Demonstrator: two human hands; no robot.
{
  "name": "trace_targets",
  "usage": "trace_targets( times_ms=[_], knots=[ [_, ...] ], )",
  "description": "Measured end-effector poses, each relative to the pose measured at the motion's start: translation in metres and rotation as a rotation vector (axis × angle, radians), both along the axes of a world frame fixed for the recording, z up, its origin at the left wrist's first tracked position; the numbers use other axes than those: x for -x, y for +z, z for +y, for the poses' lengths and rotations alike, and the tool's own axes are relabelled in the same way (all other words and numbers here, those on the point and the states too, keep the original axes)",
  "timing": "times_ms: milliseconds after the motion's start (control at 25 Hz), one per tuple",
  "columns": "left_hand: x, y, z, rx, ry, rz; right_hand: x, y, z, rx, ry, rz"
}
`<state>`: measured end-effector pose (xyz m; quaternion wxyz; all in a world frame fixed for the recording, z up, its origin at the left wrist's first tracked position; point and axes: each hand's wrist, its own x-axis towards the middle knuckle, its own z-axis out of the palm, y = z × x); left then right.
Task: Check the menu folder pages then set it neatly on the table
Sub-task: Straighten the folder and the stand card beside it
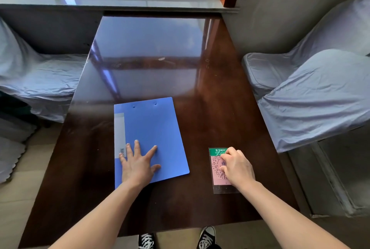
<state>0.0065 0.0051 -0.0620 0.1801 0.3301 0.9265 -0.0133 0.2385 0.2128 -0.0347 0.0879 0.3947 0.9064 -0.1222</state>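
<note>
The blue folder (152, 138) is lying closed and flat on the table (210, 92). The left hand (138, 165) is pressing on it with fingers spread wide, gripping nothing. The right hand (236, 167) is curling over a pink card (217, 165); whether it is pinching it, I cannot tell. The folder is probably just being set down. Next it may need a small nudge to sit straight.

"东方树叶" on the green-headed QR card (217, 165)

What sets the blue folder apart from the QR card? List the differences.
The blue folder is plain blue and much larger; the QR card is small, pink with a green header. The left hand lies flat and spread on the folder; the right hand is curled over the card. Both lie flat on the table.
</note>
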Motion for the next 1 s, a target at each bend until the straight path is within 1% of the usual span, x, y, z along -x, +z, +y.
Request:
trace_targets(
  times_ms=[1000],
  knots=[
    [-0.064, -0.004, 0.006, 0.000, -0.220, 0.006, -0.004, 0.002, -0.001, -0.024, 0.026, -0.001]
  ],
)
